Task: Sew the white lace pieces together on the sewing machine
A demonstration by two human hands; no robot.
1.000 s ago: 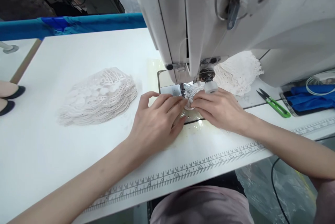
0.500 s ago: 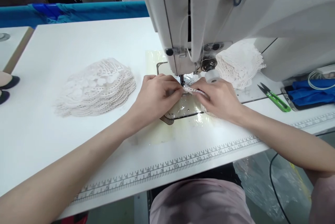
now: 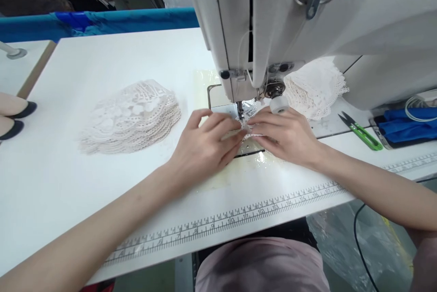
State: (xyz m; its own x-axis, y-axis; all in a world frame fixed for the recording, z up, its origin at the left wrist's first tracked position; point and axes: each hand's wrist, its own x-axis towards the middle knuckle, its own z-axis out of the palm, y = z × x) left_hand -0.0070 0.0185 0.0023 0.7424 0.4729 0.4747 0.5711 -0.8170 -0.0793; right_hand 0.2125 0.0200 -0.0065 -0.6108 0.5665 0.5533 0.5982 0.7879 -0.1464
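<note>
Both hands gone flat again at the needle

Half a second ago the left hand [image 3: 205, 146] was curled up and, with the right hand [image 3: 290, 135], pinched the lace piece [image 3: 246, 124] up as a thin strip just in front of the needle [image 3: 240, 110]. Now both hands' fingers lie stretched out, tips meeting, pressing the lace down on the needle plate [image 3: 252, 147], much as a second ago.

Left hand [image 3: 205, 146] and right hand [image 3: 290, 137] lie palm-down — fingertips nearly meeting.
</note>
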